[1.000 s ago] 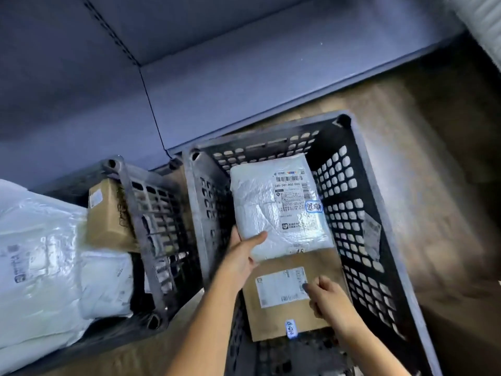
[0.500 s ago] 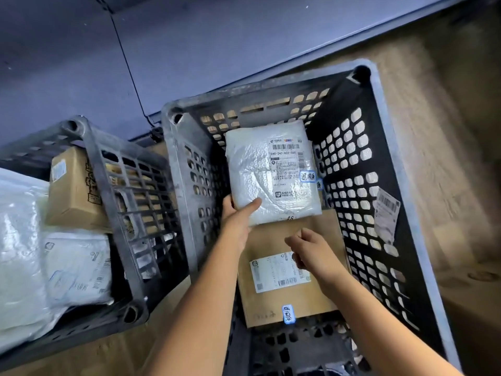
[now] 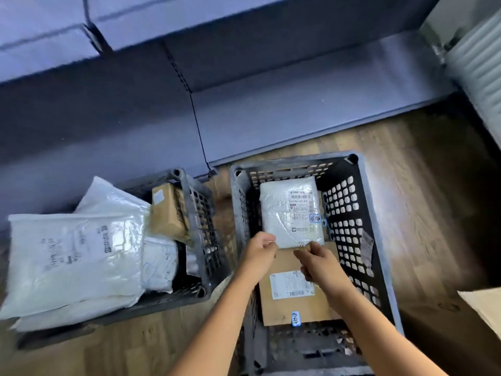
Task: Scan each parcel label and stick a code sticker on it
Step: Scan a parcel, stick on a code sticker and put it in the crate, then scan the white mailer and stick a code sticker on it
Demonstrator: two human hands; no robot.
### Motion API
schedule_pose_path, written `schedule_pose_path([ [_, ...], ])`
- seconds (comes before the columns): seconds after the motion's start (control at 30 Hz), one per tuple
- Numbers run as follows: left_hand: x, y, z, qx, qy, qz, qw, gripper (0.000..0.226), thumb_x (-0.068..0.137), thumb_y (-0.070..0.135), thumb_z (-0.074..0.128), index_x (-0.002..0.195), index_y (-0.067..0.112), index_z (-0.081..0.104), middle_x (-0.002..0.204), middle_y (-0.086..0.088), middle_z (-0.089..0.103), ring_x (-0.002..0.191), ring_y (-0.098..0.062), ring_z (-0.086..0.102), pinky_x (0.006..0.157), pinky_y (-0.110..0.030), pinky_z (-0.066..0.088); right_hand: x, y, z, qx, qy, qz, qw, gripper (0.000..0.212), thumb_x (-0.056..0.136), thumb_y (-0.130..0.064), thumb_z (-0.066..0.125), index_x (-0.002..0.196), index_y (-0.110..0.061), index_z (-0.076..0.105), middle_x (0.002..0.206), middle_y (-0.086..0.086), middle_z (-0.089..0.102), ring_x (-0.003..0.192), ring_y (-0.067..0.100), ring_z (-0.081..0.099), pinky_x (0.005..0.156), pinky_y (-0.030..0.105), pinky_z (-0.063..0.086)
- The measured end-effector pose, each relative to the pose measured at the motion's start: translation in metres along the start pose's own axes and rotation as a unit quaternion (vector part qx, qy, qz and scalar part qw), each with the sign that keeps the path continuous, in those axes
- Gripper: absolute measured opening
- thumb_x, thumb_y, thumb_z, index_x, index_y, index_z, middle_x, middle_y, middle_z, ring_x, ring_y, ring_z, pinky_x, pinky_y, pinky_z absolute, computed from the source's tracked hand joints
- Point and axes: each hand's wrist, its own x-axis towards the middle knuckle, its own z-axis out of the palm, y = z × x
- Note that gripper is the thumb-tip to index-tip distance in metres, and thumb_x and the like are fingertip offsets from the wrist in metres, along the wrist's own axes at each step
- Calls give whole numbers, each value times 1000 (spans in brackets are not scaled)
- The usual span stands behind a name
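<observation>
Two broad surfaces are filling the view: blue shelving across the top and a wooden floor below it. Standing on the floor against the shelving are a right crate and a left crate, both grey and perforated, just beside each other. A large white poly bag is lying over the left crate, spilling past its left side, with a brown box leaning against that crate's right wall.

Inside the right crate, a white bubble mailer is lying at the far end, label up, overlapping the far edge of a flat brown parcel that is resting nearer the person. The left hand is pinching the mailer's near left corner with curled fingers. The right hand is curling its fingers at the mailer's near edge, though I cannot tell whether it is gripping it. A printed label is showing on the brown parcel, partly under the right hand. One blue sticker is sitting on the mailer's label and another blue sticker at the brown parcel's near edge.
</observation>
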Motion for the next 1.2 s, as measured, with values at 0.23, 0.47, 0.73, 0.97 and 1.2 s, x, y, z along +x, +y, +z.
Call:
schedule_pose_path([
  [0.23,-138,60,-98,-38,76,35,996,17,97,9,46,110,11,57,96,2,55,92,-14,53,64,-10,38,-113,-120,44,-45,-41,-73,996,29,91,-10,54,68,-15,37,57,2,37,52,15,34,48,20,32],
  [0.47,-261,26,-203,-87,168,3,982,16,93,16,46,89,29,56,103,1,66,96,-21,64,85,-33,49,-217,-159,125,-155,-139,-102,973,27,94,-15,53,71,-12,40,57,3,39,54,18,36,57,29,30],
  [0.73,-221,-62,-348,-108,231,-51,965,10,90,13,51,93,20,58,102,-3,63,92,-26,65,82,-34,51,-187,-141,267,-160,-169,-53,971,12,94,-11,54,84,-7,48,66,5,40,54,15,39,57,29,34],
  [0.97,-149,-133,-448,-48,201,-67,976,18,89,19,58,107,15,58,102,0,62,96,-23,60,76,-27,46,-133,-106,398,-193,-135,-3,972,17,90,-15,59,75,-14,51,74,4,57,77,21,60,70,31,38],
  [1.2,-94,-164,-491,-53,229,-87,968,44,86,18,65,124,5,48,120,-9,54,107,-28,55,88,-35,48,-104,-90,452,-250,-163,11,954,25,91,-14,59,116,-12,55,105,6,59,94,19,55,69,25,40],
])
